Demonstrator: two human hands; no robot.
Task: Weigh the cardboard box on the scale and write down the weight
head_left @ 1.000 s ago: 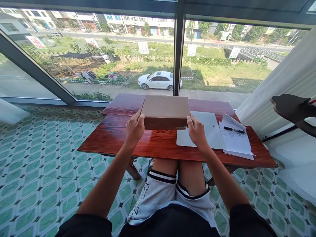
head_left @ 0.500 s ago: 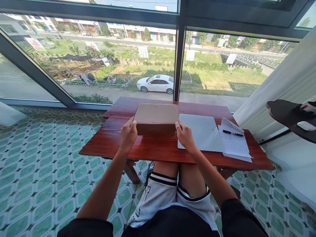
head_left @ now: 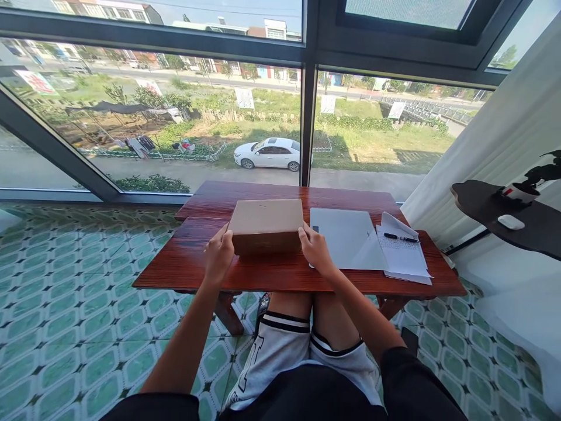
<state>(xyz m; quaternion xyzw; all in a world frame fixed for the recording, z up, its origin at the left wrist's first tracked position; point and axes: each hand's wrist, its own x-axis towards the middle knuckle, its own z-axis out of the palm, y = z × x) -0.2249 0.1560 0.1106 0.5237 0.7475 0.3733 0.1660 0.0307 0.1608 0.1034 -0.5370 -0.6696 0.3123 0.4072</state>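
Note:
A closed brown cardboard box (head_left: 267,225) is held between my two hands at the left half of the dark red wooden table (head_left: 175,263). My left hand (head_left: 219,250) grips its left side, thumb toward the near corner. On the opposite side my right hand (head_left: 314,247) grips the right end, the fingers partly hidden behind it. The box is level, low over or resting on the tabletop; I cannot tell which. Just right of it lies a flat silver-grey laptop-like slab (head_left: 346,240), close under my right hand.
Papers (head_left: 403,251) with a black pen (head_left: 400,237) on top lie at the table's right. Beyond them stands a dark side stand (head_left: 495,216) bearing a white mouse (head_left: 511,222). A large window with dark frames (head_left: 308,128) rises behind the table; a white curtain (head_left: 464,152) hangs right.
The box has come down toward the tabletop, both hands still gripping its sides. The view has tilted up and turned slightly right.

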